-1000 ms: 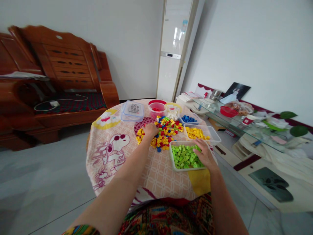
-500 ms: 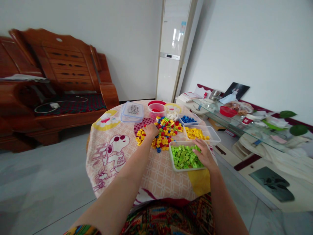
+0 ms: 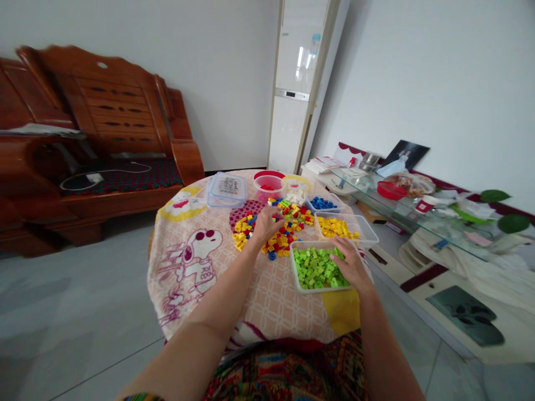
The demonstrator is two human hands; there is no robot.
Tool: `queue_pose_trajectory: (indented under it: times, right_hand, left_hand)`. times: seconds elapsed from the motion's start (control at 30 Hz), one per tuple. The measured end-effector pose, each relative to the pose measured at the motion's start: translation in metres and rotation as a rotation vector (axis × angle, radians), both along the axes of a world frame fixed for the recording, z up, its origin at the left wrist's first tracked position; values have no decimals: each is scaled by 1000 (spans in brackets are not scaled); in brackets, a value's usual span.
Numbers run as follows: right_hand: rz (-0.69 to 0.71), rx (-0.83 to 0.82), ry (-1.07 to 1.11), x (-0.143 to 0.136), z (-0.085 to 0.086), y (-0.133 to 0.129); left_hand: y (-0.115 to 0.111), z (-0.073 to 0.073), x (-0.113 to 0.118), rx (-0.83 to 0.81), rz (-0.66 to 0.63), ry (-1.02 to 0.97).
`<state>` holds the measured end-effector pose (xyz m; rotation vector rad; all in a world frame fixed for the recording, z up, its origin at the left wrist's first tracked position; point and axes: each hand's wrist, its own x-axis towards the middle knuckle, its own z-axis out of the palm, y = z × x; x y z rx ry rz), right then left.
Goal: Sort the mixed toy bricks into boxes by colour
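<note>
My left hand (image 3: pixel 266 225) hovers over a mixed pile of toy bricks (image 3: pixel 279 242) in yellow, red, blue and green. Its fingers are bent towards the thumb; whatever may be between the tips is too small to make out. My right hand (image 3: pixel 350 263) lies with fingers spread at the right rim of a clear plastic box, the fingertips over its green bricks (image 3: pixel 315 267). Just behind are yellow bricks (image 3: pixel 334 227) in a second box, and blue bricks (image 3: pixel 322 204) fill a third. White bricks (image 3: pixel 296 196) lie at the pile's far side.
A round table with a patterned cloth (image 3: pixel 267 306) carries everything. At its back stand a tub (image 3: pixel 268 185) with red pieces and stacked clear lids or boxes (image 3: pixel 227 189). A cluttered glass-topped stand (image 3: pixel 434 223) is on the right, a wooden bench (image 3: pixel 112 122) on the left.
My left hand has lifted from the pile's left part and shifted right, uncovering bricks there. My right hand stays at the green bricks' box. The view has shifted slightly.
</note>
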<state>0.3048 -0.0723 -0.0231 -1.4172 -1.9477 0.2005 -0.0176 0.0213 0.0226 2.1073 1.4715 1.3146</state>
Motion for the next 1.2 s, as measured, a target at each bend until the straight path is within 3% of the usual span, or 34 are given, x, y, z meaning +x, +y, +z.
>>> queue_pose_trajectory:
  times: [0.1, 0.2, 0.37, 0.47, 0.67, 0.77, 0.97, 1.2]
  right_hand:
    - [4, -2, -13, 0, 1, -1]
    - [6, -1, -10, 0, 1, -1]
    - [2, -2, -7, 1, -1, 0]
    - [3, -5, -16, 1, -1, 0]
    - [4, 2, -8, 1, -2, 1]
    - [5, 2, -3, 0, -2, 1]
    - [9, 7, -13, 1, -2, 0]
    - [7, 13, -22, 3, -5, 2]
  left_hand:
    - [-13, 4, 21, 60, -310, 22]
    - [-28, 3, 41, 80, -526, 75]
    - [-34, -1, 51, 65, -641, 123]
    - [-23, -3, 41, 56, -492, 112]
    - [-1, -1, -7, -96, 129, 289]
    - [2, -1, -29, -240, 297, 420]
    - [4, -9, -42, -354, 498, 524]
    - [7, -13, -42, -350, 503, 536]
